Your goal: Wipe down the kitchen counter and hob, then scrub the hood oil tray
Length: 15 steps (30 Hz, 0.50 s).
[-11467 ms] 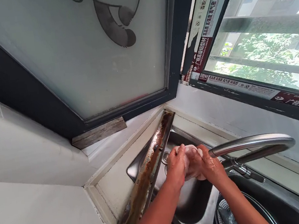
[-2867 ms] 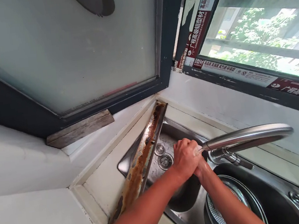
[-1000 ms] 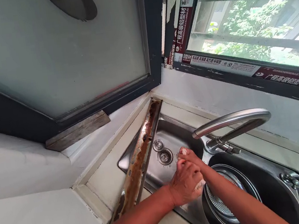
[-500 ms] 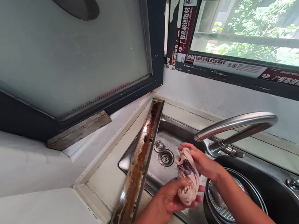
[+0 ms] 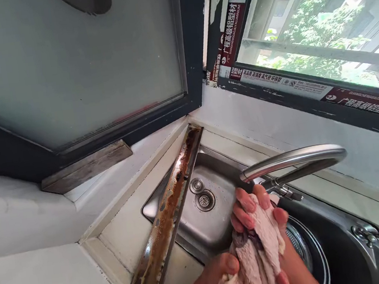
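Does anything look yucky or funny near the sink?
Yes. A long metal strip lies slanted across the left edge of the sink, and it is caked in a brown, rust-like crust. The pale cloth squeezed between the left hand and right hand also has dark stains.

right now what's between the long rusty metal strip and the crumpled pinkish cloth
Head view: the stainless steel sink basin and its round drain lie between strip and cloth.

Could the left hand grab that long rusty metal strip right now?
Probably yes. The left hand sits close beside the rusty strip with nothing between. But it grips the cloth with the right hand, so it would need to let go first.
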Available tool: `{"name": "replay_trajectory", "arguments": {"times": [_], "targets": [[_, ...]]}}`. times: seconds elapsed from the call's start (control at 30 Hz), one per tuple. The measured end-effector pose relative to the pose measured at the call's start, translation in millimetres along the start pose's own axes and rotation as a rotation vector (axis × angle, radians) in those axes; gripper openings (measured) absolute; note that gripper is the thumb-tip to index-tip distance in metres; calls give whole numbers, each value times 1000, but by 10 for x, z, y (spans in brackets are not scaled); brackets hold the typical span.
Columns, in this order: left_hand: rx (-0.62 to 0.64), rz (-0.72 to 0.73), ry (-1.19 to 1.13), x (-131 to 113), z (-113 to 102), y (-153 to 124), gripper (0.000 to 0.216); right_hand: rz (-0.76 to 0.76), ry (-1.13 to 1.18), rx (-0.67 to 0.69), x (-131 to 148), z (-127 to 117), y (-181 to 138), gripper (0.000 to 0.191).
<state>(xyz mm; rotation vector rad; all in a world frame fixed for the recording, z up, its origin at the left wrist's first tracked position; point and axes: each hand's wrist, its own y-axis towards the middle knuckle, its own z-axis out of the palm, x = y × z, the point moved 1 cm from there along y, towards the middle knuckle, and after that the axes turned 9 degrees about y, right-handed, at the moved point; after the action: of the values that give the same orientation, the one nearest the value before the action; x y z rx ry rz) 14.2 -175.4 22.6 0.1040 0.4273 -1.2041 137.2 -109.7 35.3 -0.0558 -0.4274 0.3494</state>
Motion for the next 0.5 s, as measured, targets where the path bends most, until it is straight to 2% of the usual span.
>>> {"name": "replay_trajectory", "arguments": {"times": [0.07, 0.1, 0.2, 0.3, 0.4, 0.5], "targets": [[3, -91, 61, -157, 112, -11, 61, -14, 18, 32, 139, 105, 7, 40], [-39, -122, 108, -226, 153, 4, 53, 15, 0, 52, 187, 141, 36, 39], [-304, -113, 246, -327, 156, 116, 43, 164, -173, 82, 230, 134, 183, 43], [-629, -44, 395, -255, -4, 272, 37, 222, -424, 3, 158, -49, 330, 45], [-900, -45, 506, -146, -227, 415, 27, 255, -706, -118, 23, -307, 445, 39], [-1007, -63, 510, -130, -424, 531, 26, 220, -999, -187, -139, -537, 579, 26]]}}
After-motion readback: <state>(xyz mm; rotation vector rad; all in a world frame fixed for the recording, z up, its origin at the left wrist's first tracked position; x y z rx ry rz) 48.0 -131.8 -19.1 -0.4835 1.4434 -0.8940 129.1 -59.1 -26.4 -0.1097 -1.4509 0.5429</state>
